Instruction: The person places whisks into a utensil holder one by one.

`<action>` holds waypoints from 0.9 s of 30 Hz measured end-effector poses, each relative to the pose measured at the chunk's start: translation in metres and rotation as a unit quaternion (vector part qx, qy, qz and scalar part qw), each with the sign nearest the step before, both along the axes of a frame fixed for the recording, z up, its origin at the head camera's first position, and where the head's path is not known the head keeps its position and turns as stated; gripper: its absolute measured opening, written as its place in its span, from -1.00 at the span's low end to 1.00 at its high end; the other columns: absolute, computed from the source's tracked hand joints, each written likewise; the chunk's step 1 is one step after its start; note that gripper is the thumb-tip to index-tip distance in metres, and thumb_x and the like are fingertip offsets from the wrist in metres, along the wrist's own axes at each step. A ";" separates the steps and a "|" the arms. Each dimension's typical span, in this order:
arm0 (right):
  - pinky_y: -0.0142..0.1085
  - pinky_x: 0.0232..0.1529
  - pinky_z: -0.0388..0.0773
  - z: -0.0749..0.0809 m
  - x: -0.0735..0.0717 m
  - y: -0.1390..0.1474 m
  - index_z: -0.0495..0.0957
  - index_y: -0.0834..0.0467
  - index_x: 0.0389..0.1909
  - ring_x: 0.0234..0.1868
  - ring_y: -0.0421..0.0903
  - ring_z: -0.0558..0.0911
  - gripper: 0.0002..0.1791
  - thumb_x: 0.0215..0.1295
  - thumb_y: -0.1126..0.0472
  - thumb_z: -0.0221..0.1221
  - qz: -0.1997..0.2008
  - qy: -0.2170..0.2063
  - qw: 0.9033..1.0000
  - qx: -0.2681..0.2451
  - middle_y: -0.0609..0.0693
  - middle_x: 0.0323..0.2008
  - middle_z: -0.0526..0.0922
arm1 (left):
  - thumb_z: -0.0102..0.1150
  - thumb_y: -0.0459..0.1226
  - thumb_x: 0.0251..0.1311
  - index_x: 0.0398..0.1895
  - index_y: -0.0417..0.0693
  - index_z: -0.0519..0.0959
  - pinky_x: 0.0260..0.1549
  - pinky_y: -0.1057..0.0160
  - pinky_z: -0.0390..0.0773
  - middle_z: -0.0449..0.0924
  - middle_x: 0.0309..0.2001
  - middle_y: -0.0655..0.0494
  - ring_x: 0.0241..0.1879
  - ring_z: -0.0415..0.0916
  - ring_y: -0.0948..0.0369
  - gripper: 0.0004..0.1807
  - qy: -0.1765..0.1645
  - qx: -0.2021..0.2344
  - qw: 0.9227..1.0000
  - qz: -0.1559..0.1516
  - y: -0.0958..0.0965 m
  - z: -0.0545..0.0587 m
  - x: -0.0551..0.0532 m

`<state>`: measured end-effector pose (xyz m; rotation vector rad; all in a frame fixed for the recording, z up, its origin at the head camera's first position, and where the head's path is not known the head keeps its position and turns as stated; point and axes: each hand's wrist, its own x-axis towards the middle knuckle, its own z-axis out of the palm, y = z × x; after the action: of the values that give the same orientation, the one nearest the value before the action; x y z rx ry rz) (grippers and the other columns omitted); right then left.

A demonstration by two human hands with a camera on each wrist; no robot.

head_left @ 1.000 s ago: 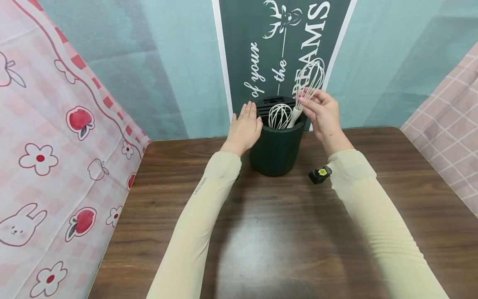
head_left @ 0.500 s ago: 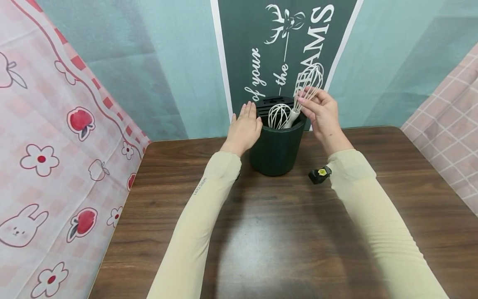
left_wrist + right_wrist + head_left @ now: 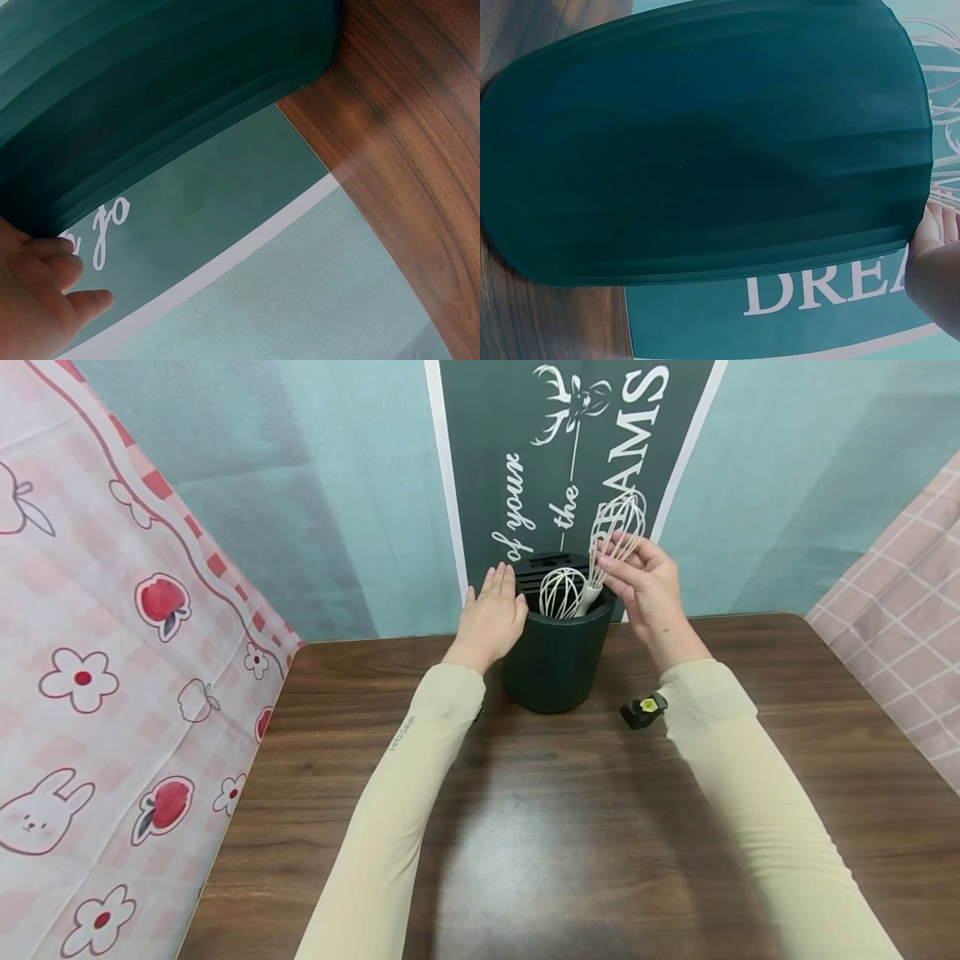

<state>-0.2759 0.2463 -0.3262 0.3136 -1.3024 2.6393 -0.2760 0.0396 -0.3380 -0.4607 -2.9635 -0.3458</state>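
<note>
A dark green utensil holder (image 3: 555,664) stands upright at the back of the table, with a slotted black section along its rear. My left hand (image 3: 491,618) rests against its left rim, fingers straight; in the left wrist view its fingers (image 3: 90,301) show beside the holder's wall. With thumb and fingertips, my right hand (image 3: 647,585) pinches the wires of a white whisk (image 3: 621,518). That whisk leans right, its handle going down into the holder. A second, smaller white whisk (image 3: 561,592) sits in the holder with its wire head up. The holder hides both lower ends.
The brown wood-grain table (image 3: 540,835) runs forward from the holder. Behind it hangs a teal cloth (image 3: 345,502) with a dark lettered panel. A patterned pink and white cloth (image 3: 82,635) lines the left side, and a checked pink one (image 3: 900,635) the right.
The whisk in my right hand has sunk slightly deeper into the holder. Both hands have stayed almost where they were.
</note>
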 end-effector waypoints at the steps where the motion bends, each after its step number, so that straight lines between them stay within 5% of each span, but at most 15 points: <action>1: -0.31 -0.15 0.60 0.000 0.001 0.001 0.47 0.39 -0.05 -0.11 -0.03 0.67 -0.61 0.06 0.60 0.24 0.002 0.001 1.000 0.001 0.21 -0.15 0.66 | -0.47 -0.07 0.50 0.51 -0.18 -0.09 0.38 0.02 -0.14 -0.13 0.51 0.00 0.48 -0.25 0.16 -0.38 0.001 -0.001 1.000 0.001 0.001 0.000 0.001; 12: -0.31 -0.13 0.59 -0.002 0.012 0.009 0.43 0.40 0.00 -0.08 -0.01 0.66 -0.60 0.10 0.60 0.21 0.018 0.006 1.000 0.010 0.20 -0.15 0.65 | -0.47 -0.07 0.50 0.51 -0.18 -0.10 0.39 0.03 -0.20 -0.15 0.51 0.01 0.48 -0.27 0.16 -0.38 0.002 -0.002 1.000 0.011 0.007 -0.001 0.017; 27: -0.33 -0.09 0.57 0.001 0.013 0.011 0.36 0.42 0.11 -0.05 -0.01 0.65 -0.49 0.10 0.58 0.22 0.033 -0.003 0.999 0.027 0.20 -0.14 0.66 | -0.51 -0.08 0.50 0.51 -0.17 -0.11 0.39 0.05 -0.22 -0.14 0.51 0.02 0.48 -0.27 0.17 -0.38 -0.002 -0.008 1.000 0.015 0.009 0.001 0.018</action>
<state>-0.2634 0.2568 -0.3254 0.3637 -1.3896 2.6645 -0.2577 0.0483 -0.3370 -0.4180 -2.9761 -0.3209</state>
